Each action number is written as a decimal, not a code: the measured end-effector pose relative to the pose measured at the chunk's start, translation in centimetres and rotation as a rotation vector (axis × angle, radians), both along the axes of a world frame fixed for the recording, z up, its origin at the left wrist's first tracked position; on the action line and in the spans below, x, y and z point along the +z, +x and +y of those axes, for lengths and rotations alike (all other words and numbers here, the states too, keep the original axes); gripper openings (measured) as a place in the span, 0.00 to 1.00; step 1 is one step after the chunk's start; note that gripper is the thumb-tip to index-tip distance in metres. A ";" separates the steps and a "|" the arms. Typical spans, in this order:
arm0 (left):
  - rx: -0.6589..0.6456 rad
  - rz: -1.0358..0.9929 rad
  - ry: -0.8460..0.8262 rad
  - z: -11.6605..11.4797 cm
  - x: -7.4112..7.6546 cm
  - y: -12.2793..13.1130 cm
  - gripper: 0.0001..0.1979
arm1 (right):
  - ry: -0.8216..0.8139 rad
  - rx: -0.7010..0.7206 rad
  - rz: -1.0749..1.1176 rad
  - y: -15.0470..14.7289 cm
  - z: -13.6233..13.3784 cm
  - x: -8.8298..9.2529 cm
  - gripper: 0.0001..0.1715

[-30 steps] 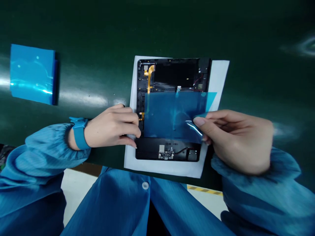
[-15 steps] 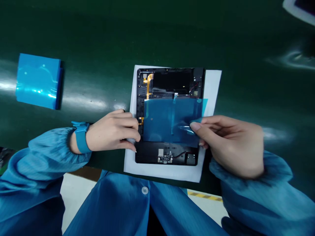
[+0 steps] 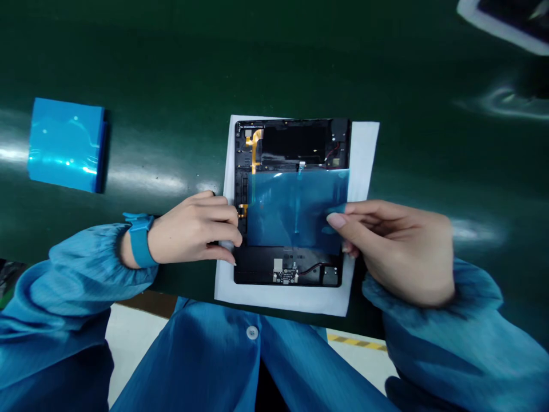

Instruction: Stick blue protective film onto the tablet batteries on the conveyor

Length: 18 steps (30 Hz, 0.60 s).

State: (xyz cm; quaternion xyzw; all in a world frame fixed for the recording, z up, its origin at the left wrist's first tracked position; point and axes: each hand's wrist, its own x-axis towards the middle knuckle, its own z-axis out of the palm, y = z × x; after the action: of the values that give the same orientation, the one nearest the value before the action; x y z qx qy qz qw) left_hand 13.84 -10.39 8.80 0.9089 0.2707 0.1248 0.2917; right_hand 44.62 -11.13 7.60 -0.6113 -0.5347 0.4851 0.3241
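Observation:
An opened tablet (image 3: 274, 266), black inside, lies on a white sheet (image 3: 364, 149); an orange flat cable and a small circuit board show in it. A see-through blue film (image 3: 274, 212) covers much of its middle. My right hand (image 3: 398, 246) pinches the film near its right edge between thumb and fingers. At the tablet's left edge, my left hand (image 3: 199, 229) is half closed, its curled fingers and thumb against the frame. Its fingertips are partly hidden.
A stack of blue film sheets (image 3: 66, 143) lies on the green table (image 3: 171, 68) at the left. Part of another dark device with a pale border (image 3: 476, 17) shows at the top right. The table's front edge runs close to my body.
The film's right side has shifted left and down, so its upper right corner no longer sticks out past the tablet. My right hand moved slightly left with it; my left hand stays at the frame.

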 end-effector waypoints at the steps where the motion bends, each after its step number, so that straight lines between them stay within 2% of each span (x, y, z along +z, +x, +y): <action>1: 0.001 0.003 -0.003 0.0 0.1 0.0 0.11 | -0.007 0.003 0.003 0.0 0.1 0.1 0.10; 6: 0.065 -0.030 -0.020 0.0 0.5 0.1 0.17 | -0.033 0.004 0.028 -0.1 0.3 0.4 0.15; 10: 0.126 0.124 0.217 0.4 1.0 0.9 0.16 | -0.024 0.013 0.014 -0.1 0.4 0.4 0.17; 13: 0.095 0.290 0.365 1.0 1.3 2.1 0.15 | -0.018 0.042 -0.012 -0.1 0.3 0.4 0.16; 18: 0.029 0.386 0.342 2.1 1.6 4.7 0.17 | 0.085 0.023 -0.066 0.2 0.3 0.5 0.16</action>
State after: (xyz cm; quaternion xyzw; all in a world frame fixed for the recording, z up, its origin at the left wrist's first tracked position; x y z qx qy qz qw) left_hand 18.58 -8.33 10.44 0.9480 0.3095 -0.0029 0.0747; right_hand 44.80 -10.86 8.07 -0.6065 -0.5721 0.4455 0.3263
